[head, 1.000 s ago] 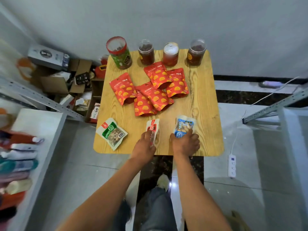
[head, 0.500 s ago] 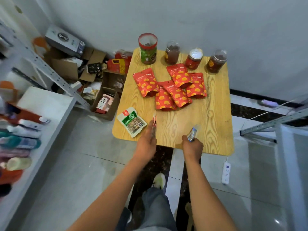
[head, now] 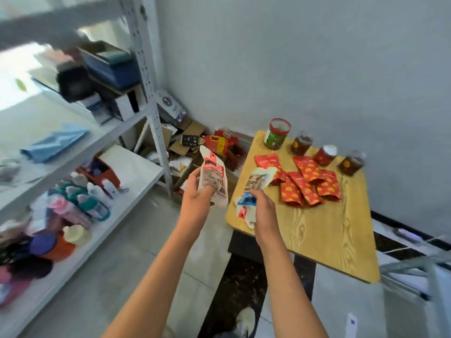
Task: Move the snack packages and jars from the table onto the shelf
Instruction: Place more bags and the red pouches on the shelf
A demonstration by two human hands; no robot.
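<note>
Now my left hand (head: 195,203) grips a white-and-red snack pouch (head: 214,178) upright by its lower edge, and my right hand (head: 262,211) pinches a blue-and-white pouch (head: 253,191) above the bench (head: 324,230) corner, both lifted clear, I judge, for carrying. Red pouches (head: 305,182) and four jars (head: 313,147) wait on the bench; the shelf (head: 131,167) stands left, bottles (head: 83,203) crowding its lower board.

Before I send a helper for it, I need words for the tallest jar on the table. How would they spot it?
Look at the wooden table against the grey wall. Four jars stand in a row along its far edge; take the leftmost jar. Only it has a green label and a red rim, and it stands taller than the three dark jars.
</note>
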